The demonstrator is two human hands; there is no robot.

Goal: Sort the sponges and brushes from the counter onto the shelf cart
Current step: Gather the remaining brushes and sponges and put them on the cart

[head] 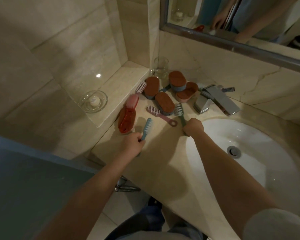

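My left hand (134,144) grips the handle of a light blue brush (147,126) at the counter's left front edge. Farther right, my right hand (193,126) grips the handle of a grey-green brush (179,112), bristles pointing away. Between them lies a pink brush (160,114) on the marble counter (163,153). A red brush with pink bristles (127,116) lies at the left. Several brown-topped sponges (164,103) are piled behind, with another pink brush (141,87) at their left. No shelf cart shows in view.
A white sink basin (249,144) fills the right side, with a chrome faucet (216,101) behind it. A drinking glass (161,67) stands in the corner. On the left ledge rests a glass dish (93,101). A mirror (241,19) hangs above.
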